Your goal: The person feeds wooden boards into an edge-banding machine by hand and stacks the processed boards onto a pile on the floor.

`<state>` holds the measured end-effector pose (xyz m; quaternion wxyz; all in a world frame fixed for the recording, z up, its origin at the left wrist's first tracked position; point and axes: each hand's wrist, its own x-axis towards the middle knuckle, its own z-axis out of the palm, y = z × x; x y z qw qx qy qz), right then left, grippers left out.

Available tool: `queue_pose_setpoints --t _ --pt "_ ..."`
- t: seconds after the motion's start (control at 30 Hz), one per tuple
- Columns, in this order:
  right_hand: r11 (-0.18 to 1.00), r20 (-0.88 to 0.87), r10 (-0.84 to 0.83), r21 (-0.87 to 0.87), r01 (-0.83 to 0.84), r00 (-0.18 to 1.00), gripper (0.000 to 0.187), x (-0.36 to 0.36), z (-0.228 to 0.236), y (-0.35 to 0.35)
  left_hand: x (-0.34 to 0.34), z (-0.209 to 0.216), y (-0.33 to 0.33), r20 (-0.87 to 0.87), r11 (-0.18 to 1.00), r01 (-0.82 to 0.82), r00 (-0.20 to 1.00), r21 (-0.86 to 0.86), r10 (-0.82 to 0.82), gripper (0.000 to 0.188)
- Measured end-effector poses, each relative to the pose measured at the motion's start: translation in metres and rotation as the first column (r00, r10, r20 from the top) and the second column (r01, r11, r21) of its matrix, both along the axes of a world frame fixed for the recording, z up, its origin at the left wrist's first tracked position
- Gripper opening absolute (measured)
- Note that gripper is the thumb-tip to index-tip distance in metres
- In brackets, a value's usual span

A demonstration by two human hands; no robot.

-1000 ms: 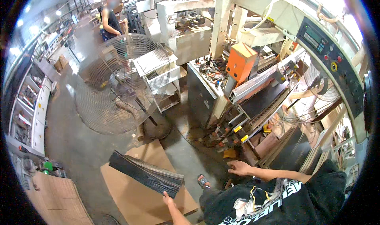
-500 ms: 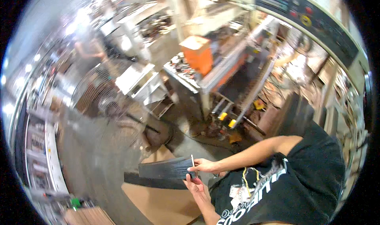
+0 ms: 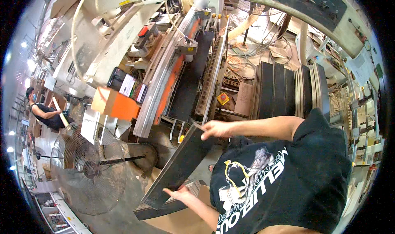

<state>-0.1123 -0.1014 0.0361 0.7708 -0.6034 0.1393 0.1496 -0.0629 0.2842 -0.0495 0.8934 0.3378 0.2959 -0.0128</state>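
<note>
A long dark board [image 3: 177,164] slants across the lower middle, its upper end close to the front end of a machine's black belt [image 3: 189,77]. My right hand [image 3: 216,129] grips that upper end at the corner. Lower down, my left hand [image 3: 181,193] holds the board by its near long edge, thumb and fingers against it. Under the board's lower end lies a stack of dark boards [image 3: 158,211], partly hidden, on brown cardboard [image 3: 181,223].
A round cage fan [image 3: 88,168] stands at the left, with an orange box [image 3: 115,103] beyond it. Several dark panels [image 3: 275,90] stand on edge to the right of the machine. A yellow switch box [image 3: 222,98] sits beside the belt. Another person [image 3: 45,112] is at the far left.
My view has swung round toward the machine. The board has gone from nearly level to steeply slanted. My hands, together at one end before, are now apart along it.
</note>
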Motion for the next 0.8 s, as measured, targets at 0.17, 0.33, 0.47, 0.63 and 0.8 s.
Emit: queue_pose_setpoints --t 0.17,0.33,0.47,0.63,0.8 --pt "0.895 -0.154 -0.445 -0.096 0.435 0.882 0.079 0.019 -0.011 -0.135 0.027 0.026 0.005 -0.024 0.951 -0.170 0.983 0.256 0.182 0.072" --pt "0.562 -0.258 -0.660 0.454 0.692 0.705 0.047 0.039 0.003 -0.220 0.044 0.025 -0.047 0.018 0.893 -0.123 0.992 0.432 0.128 0.061" --pt "0.313 -0.322 -0.782 0.539 0.782 0.535 0.062 0.073 -0.024 -0.258 0.041 0.042 -0.110 -0.004 0.804 -0.020 1.000 0.594 0.028 0.049" --pt "0.217 -0.388 -0.860 0.312 0.925 0.332 0.080 0.124 -0.009 -0.238 0.029 0.063 -0.172 -0.045 0.533 0.190 0.961 0.824 -0.272 0.061" --pt "0.401 -0.300 -0.816 0.321 0.858 0.494 0.077 0.148 -0.017 -0.228 0.033 0.055 -0.213 -0.169 0.330 0.313 0.901 0.891 -0.398 0.074"
